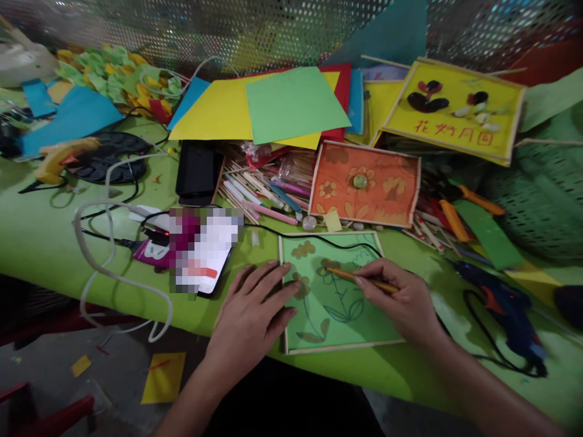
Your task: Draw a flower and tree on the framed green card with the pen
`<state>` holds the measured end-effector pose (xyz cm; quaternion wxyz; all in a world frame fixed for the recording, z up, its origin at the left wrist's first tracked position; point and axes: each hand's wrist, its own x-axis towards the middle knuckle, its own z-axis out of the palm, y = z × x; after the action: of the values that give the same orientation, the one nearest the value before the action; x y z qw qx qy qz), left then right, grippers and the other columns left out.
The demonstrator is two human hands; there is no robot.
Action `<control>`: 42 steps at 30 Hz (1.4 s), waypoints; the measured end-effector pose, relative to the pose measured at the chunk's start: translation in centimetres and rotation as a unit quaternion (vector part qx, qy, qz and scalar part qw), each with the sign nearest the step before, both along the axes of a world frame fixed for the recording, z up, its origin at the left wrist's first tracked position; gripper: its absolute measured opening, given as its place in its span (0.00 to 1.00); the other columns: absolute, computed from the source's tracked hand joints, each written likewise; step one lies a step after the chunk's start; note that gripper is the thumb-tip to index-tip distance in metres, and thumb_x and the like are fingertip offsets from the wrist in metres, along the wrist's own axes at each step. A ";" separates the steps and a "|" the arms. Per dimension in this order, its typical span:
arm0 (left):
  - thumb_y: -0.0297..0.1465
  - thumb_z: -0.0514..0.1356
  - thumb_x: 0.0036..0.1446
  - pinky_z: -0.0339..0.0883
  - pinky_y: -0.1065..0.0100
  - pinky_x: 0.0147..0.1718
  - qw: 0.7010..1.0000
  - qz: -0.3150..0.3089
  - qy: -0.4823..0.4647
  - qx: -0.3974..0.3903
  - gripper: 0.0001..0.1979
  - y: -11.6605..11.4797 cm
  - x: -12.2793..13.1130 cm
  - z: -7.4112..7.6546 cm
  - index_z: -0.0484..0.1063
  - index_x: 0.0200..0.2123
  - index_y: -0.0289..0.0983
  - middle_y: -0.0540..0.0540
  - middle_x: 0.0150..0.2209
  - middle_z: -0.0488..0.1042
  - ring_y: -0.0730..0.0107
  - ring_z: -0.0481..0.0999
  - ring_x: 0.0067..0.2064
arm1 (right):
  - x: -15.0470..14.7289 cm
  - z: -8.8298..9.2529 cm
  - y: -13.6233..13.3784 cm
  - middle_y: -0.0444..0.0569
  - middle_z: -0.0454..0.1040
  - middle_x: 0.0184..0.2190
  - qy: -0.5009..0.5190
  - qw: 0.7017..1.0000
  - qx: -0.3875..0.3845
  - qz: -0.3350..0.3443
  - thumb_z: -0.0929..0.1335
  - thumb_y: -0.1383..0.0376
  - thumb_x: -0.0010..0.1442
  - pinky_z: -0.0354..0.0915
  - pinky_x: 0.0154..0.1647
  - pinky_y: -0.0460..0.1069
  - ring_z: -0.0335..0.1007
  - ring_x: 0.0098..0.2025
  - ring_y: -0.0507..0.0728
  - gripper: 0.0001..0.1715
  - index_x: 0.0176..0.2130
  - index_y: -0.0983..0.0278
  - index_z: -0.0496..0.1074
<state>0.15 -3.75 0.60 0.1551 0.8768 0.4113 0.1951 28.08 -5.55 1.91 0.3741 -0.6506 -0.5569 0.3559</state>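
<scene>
A green picture (268,340) would be misplaced here, so the green sheet (350,331) edged with thin wooden strips lies on the table in front of me, bearing drawn flowers and leaves. My left hand (255,309) rests with spread fingers on its left edge and holds nothing. In my right hand (401,297) is a gold-brown pen (341,274), pinched between the fingers. Its tip touches or hovers just over the upper middle flower, which is partly coloured brown.
Behind the sheet lie an orange framed picture (387,167), a yellow framed picture (455,121), pens and sticks (259,194). A phone (204,255) and white cable (86,255) are left; a blue glue gun (505,309) is right. Coloured paper (291,106) lies farther back.
</scene>
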 end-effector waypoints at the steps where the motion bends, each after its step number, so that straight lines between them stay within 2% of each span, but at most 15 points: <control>1: 0.33 0.60 0.68 0.58 0.48 0.65 1.000 0.000 0.001 0.001 0.18 0.0 0.0 0.0 0.73 0.59 0.49 0.51 0.65 0.71 0.58 0.67 0.66 | 0.0 0.1 0.0 0.45 0.76 0.26 0.000 1.000 -0.004 0.005 0.72 0.63 0.59 0.69 0.28 0.48 0.71 0.26 0.53 0.05 0.33 0.62 0.76; 7: 0.33 0.60 0.68 0.58 0.49 0.65 1.000 0.004 -0.003 0.009 0.17 0.0 0.1 0.1 0.74 0.58 0.49 0.51 0.64 0.72 0.58 0.68 0.66 | -0.2 0.6 0.0 0.45 0.77 0.26 -0.018 0.999 -0.019 0.044 0.71 0.61 0.60 0.71 0.29 0.48 0.73 0.27 0.54 0.06 0.33 0.62 0.77; 15: 0.32 0.59 0.68 0.58 0.48 0.66 1.000 0.003 0.007 0.002 0.18 0.0 0.0 0.0 0.73 0.59 0.50 0.51 0.64 0.71 0.58 0.67 0.66 | 0.1 0.0 -0.1 0.44 0.75 0.25 -0.007 1.000 -0.012 0.007 0.72 0.62 0.59 0.69 0.28 0.48 0.71 0.26 0.53 0.06 0.33 0.62 0.76; 21: 0.32 0.60 0.67 0.60 0.50 0.65 1.000 0.008 -0.001 0.013 0.16 0.0 0.1 0.2 0.76 0.56 0.49 0.49 0.62 0.73 0.58 0.69 0.65 | 0.1 0.2 -0.2 0.45 0.77 0.26 -0.020 0.999 -0.024 0.040 0.72 0.61 0.60 0.70 0.29 0.48 0.73 0.27 0.54 0.06 0.33 0.62 0.77; 26: 0.33 0.60 0.67 0.59 0.49 0.66 1.000 0.004 0.005 0.006 0.18 0.0 0.1 0.0 0.73 0.59 0.50 0.51 0.64 0.71 0.59 0.67 0.66 | 0.0 0.0 -0.1 0.45 0.77 0.26 -0.013 1.000 -0.010 0.020 0.71 0.62 0.60 0.70 0.30 0.48 0.73 0.28 0.54 0.06 0.33 0.62 0.77; 32: 0.33 0.59 0.68 0.57 0.49 0.66 1.000 0.004 0.000 0.003 0.17 -0.1 0.0 0.0 0.74 0.58 0.49 0.53 0.65 0.71 0.59 0.67 0.67 | 0.2 0.0 -0.1 0.45 0.77 0.27 -0.019 0.999 -0.021 0.043 0.72 0.63 0.60 0.70 0.30 0.48 0.72 0.28 0.54 0.05 0.33 0.62 0.77; 38: 0.33 0.59 0.68 0.57 0.49 0.65 1.000 0.004 0.002 -0.001 0.17 -0.1 0.0 0.0 0.73 0.58 0.50 0.53 0.65 0.70 0.59 0.67 0.66 | 0.1 0.1 -0.1 0.45 0.76 0.26 -0.007 1.000 -0.020 0.015 0.71 0.62 0.60 0.69 0.30 0.48 0.72 0.27 0.54 0.06 0.33 0.62 0.76; 42: 0.33 0.59 0.68 0.57 0.49 0.66 1.000 0.003 0.001 -0.001 0.17 0.0 0.0 -0.1 0.73 0.59 0.50 0.53 0.65 0.71 0.59 0.67 0.66 | 0.2 0.2 -0.2 0.45 0.77 0.27 -0.015 0.999 -0.023 0.025 0.72 0.62 0.60 0.69 0.31 0.48 0.72 0.28 0.54 0.05 0.33 0.62 0.76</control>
<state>0.16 -3.78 0.54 0.1552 0.8755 0.4143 0.1942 28.32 -5.73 2.13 0.3418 -0.6502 -0.5703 0.3677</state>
